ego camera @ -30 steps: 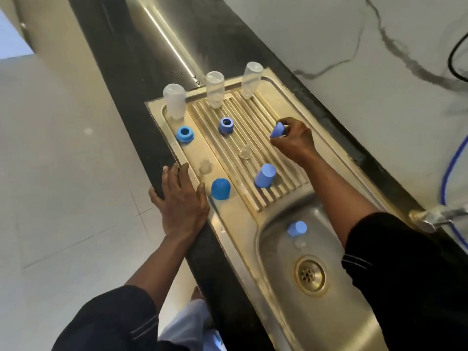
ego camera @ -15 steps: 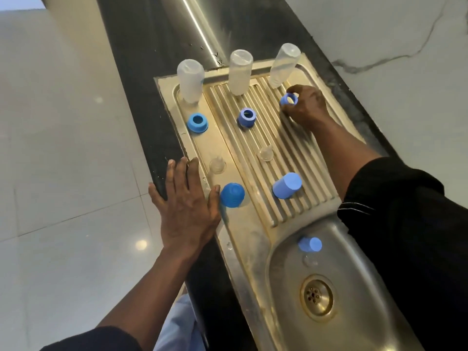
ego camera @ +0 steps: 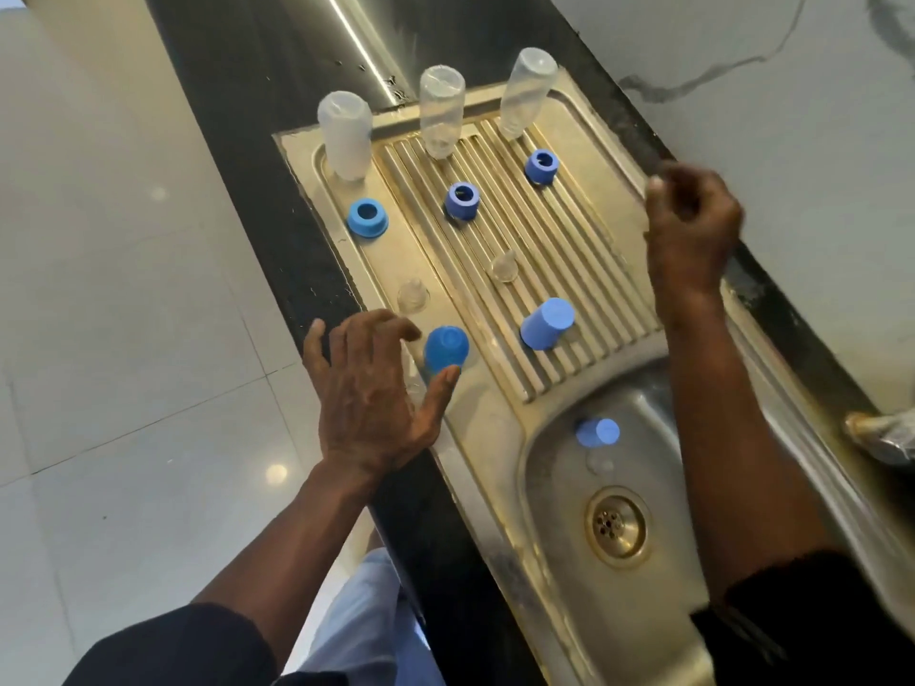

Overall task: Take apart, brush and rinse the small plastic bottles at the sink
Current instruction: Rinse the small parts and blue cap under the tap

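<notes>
Fingers (ego camera: 376, 329) of left hand (ego camera: 376, 403) spread, thumb just beside dome-shaped blue plastic cap (ego camera: 445, 350). Right hand (ego camera: 693, 225) blurred, its fingers loosely curled, empty. Three clear plastic bottles (ego camera: 440, 111) stand inverted along steel draining board's (ego camera: 391, 259) far edge.

Floor (ego camera: 124, 339) on left: pale shiny tiles, thin dark lines between them. Two small round light spots (ego camera: 276, 472) shine on it. Worktop (ego camera: 247, 141): black speckled stone, runs slantwise up middle. Wall (ego camera: 742, 116) on right, behind worktop: white marble look, grey wiggly veins. Bright light streak (ego camera: 346, 22) on shiny metal at top.
</notes>
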